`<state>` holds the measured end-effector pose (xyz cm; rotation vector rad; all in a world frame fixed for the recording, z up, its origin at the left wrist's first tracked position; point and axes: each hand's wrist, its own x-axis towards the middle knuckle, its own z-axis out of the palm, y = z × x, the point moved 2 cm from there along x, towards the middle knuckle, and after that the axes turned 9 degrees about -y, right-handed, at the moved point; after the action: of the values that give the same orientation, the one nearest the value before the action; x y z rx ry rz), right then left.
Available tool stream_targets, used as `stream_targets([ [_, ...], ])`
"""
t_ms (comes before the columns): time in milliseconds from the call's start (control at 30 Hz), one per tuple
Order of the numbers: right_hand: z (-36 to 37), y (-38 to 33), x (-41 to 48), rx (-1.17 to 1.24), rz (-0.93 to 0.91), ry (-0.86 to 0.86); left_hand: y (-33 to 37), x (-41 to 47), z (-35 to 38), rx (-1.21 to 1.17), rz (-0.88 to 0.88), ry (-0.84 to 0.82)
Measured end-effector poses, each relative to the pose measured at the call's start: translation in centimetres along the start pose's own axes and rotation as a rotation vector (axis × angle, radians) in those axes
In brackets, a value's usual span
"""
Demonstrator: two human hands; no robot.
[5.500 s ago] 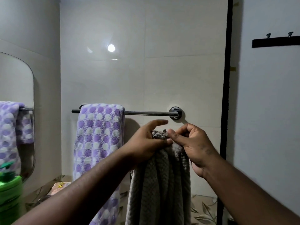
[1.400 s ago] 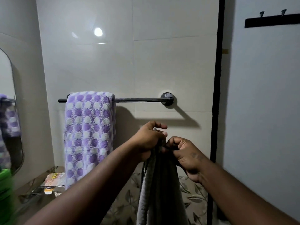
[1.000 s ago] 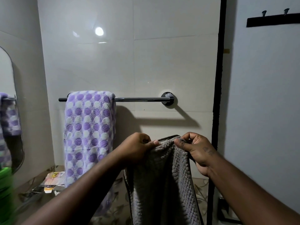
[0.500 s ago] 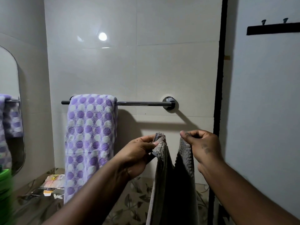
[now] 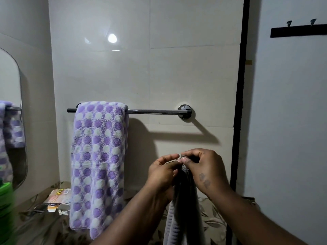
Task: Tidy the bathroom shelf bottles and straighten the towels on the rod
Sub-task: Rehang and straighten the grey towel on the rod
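Head view: the dotted towel (image 5: 98,165) hangs on the left half of the rod (image 5: 155,111); the right half is bare. The grey towel (image 5: 184,200) hangs folded below that bare stretch, off the rod. It should go over there with corners matched and both sides dropping evenly. The left hand (image 5: 162,172) and right hand (image 5: 203,168) meet at its top edge, fingertips pinching the corners together.
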<state>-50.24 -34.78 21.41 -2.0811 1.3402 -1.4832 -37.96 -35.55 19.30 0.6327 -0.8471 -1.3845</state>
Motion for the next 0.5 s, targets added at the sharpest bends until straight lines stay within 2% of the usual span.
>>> stream_targets([
  [233,-0.1,0.2,-2.4,-0.112,-0.119,-0.080,-0.9,-0.2,0.1,-0.167,0.002,0.081],
  [500,-0.5,1.5,-3.2,-0.150,-0.141,0.118,-2.1,-0.9,0.5,-0.214,-0.012,0.051],
])
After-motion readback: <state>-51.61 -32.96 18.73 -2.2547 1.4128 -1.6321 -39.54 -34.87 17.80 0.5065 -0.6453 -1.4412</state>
